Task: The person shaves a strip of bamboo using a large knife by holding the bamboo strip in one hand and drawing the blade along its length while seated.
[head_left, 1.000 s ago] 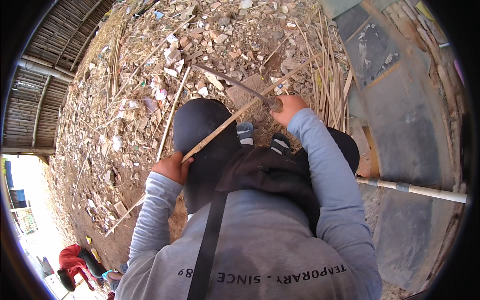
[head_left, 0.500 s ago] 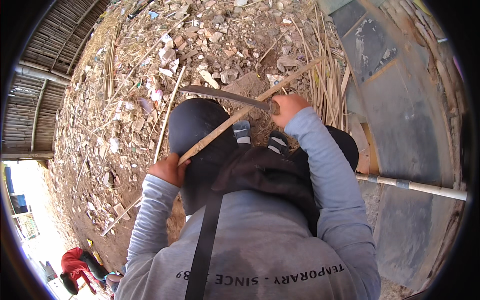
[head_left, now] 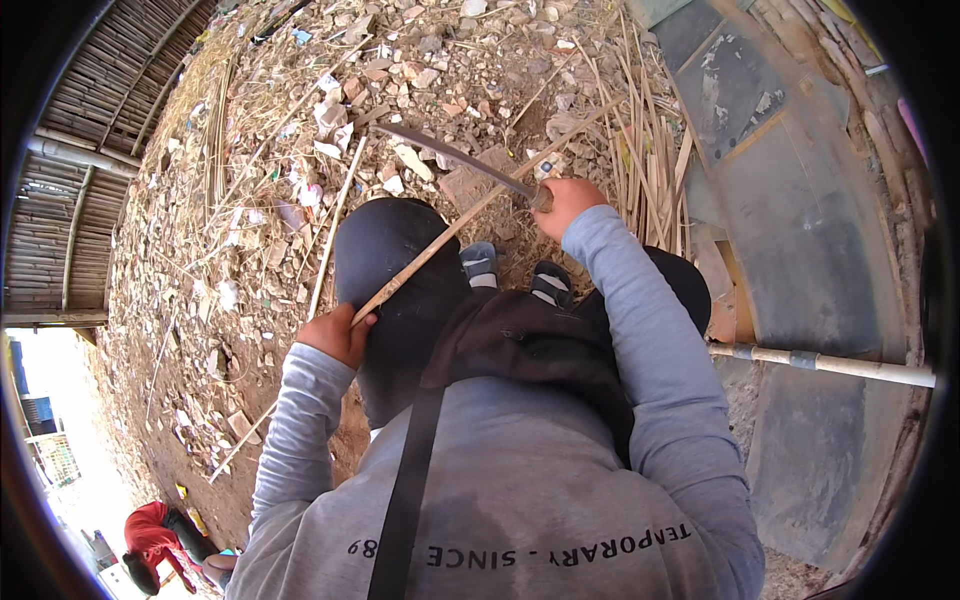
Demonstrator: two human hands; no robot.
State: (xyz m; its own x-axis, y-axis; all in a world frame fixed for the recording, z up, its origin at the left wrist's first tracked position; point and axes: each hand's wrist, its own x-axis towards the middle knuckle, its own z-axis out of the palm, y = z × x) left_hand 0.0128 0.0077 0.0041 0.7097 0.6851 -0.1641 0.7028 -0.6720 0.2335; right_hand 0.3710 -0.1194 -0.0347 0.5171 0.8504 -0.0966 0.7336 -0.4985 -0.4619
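Low beside the left knee, a pale bamboo strip is gripped near its lower end by the left hand, whose fingers are closed around it. From there the strip is slanted up and to the right, laid across the dark-clothed left knee and extended over the littered ground, its far end seen near a bundle of similar slats. By the right hand the handle of a long-bladed knife is held, the fist clamped on it and the blade pointed up and to the left. Strip and blade are crossed just beside the right fist; whether the cutting edge is pressed into the strip cannot be told.

Sandals are seen between the knees, below the crossing. On the left, a thin pale stick is laid on the rubble, near the left knee. The right side is taken up by dark grey panels, over which a light pole is laid. At the upper left a bamboo wall is seen, and at the lower left a bent-over person in red.
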